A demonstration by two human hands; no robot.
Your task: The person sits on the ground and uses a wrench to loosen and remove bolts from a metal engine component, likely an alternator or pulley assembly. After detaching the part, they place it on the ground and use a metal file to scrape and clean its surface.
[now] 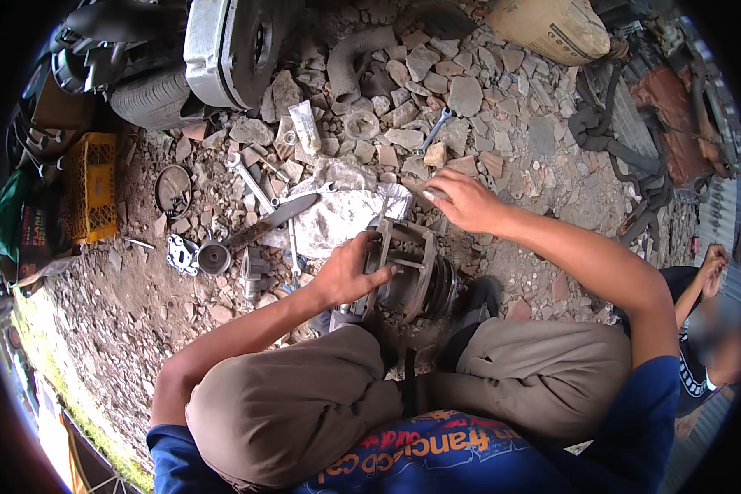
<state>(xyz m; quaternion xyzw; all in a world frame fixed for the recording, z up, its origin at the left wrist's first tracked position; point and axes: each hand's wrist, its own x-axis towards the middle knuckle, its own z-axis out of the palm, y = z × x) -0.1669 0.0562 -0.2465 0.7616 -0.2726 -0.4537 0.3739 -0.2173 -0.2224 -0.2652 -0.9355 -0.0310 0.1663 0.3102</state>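
Between my knees stands a greasy metal machine part [403, 280], with a squarish open frame and a grooved pulley [442, 288] on its right side. My left hand [356, 272] is closed on the left side of the frame, with the thumb across it. Beyond the part and to its right, my right hand [467, 204] is raised with bent fingers drawn together. Whatever small thing may be between those fingertips is hard to make out. A stained white rag [337, 218] lies just beyond the left hand, with a long dark flat blade-like tool [273, 216] across its edge.
Wrenches [253, 181] lie left of the rag, and another wrench [436, 129] lies farther off. A white tube [305, 128], a round metal part [213, 257] and a yellow crate [95, 185] are around. Rubble covers the ground. Another person [700, 329] sits at right.
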